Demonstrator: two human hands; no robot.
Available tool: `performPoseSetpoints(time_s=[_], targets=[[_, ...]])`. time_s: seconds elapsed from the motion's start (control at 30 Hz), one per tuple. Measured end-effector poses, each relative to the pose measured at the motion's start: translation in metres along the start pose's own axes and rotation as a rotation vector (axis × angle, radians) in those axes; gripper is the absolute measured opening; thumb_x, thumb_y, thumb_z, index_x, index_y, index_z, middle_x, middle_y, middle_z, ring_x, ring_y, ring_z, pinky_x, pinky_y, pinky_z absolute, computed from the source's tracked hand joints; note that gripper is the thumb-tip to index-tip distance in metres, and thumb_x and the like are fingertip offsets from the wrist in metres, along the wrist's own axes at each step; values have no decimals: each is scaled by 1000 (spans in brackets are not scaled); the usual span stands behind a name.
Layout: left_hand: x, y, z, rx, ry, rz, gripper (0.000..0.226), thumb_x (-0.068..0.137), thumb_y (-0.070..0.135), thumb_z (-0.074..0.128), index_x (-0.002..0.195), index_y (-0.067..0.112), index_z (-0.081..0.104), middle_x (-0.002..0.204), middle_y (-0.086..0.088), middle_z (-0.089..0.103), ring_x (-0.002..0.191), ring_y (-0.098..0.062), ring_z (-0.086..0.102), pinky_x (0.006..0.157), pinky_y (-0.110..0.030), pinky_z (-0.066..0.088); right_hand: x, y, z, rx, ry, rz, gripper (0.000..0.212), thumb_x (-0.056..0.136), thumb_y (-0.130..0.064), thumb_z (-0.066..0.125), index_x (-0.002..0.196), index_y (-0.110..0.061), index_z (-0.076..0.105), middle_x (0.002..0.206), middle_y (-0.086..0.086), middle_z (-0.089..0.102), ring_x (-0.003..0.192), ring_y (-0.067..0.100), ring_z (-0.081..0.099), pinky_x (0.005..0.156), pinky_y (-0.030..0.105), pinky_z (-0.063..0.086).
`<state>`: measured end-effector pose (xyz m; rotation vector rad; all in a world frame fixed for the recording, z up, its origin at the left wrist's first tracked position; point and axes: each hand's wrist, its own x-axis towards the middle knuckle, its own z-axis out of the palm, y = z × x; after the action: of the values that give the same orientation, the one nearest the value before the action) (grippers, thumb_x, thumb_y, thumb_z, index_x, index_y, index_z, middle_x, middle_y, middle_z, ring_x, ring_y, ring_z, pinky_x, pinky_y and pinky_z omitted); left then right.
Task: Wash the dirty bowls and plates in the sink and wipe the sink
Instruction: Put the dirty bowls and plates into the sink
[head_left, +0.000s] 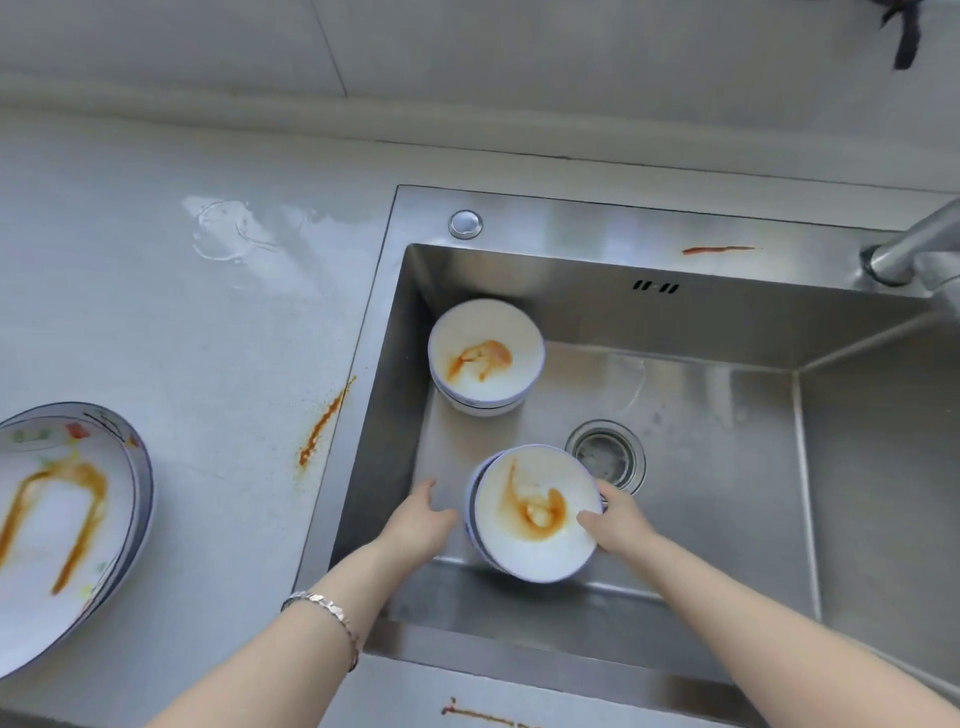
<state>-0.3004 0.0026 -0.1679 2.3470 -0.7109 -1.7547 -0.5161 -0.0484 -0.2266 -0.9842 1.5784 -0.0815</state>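
Note:
Two stacks of white bowls smeared with orange sauce are in the steel sink (727, 467). The near stack (535, 514) is tilted, at the sink's front. My right hand (618, 519) grips its right rim, thumb inside the top bowl. My left hand (423, 517) hovers just left of it, fingers relaxed, touching nothing. The far bowl stack (485, 358) sits in the back left corner. Stacked plates (57, 519) streaked with orange sauce stand on the counter at the left.
The drain (607, 457) lies right of the near bowls. A faucet (914, 249) stands at the back right. Sauce smears mark the counter (322, 426), the sink's back ledge (719, 250) and the front ledge (483, 717). A water puddle (234, 231) spreads on the counter.

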Motion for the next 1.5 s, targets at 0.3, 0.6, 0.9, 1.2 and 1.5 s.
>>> performPoseSetpoints(time_s=[0.3,0.6,0.9,1.2,1.5], targets=[[14,14,11,7,-166,85,40,91,-2,37,114,30,45,104,-10,55,87,-24,51,85,-44,52,8,8,2,43,-100,67,53,83,12,44,129,-15,49,86,1,57,86,24,54,53,19,48],[24,9,10,-52,-178,108,59,84,-9,42,125,34,45,106,1,59,97,-24,57,86,-42,52,8,12,15,175,-286,97,55,88,14,35,125,-27,39,111,6,52,99,22,52,51,17,51],[35,46,35,-232,-176,200,48,90,-9,41,130,16,45,109,11,54,103,-15,55,78,-22,49,28,8,-23,112,53,-21,51,84,17,40,131,-3,45,102,9,54,85,22,53,48,6,44],[35,44,20,109,-115,224,53,95,10,47,145,13,29,148,-2,36,129,-17,45,95,-16,32,59,-38,-45,519,238,92,47,93,9,35,138,-6,35,136,18,42,116,37,46,80,47,48],[-14,38,-36,266,-20,327,38,94,18,46,132,20,47,117,5,56,100,-13,57,83,-21,45,2,-62,-19,-117,31,168,12,90,-11,47,78,-12,48,65,8,44,51,20,41,54,28,36]])
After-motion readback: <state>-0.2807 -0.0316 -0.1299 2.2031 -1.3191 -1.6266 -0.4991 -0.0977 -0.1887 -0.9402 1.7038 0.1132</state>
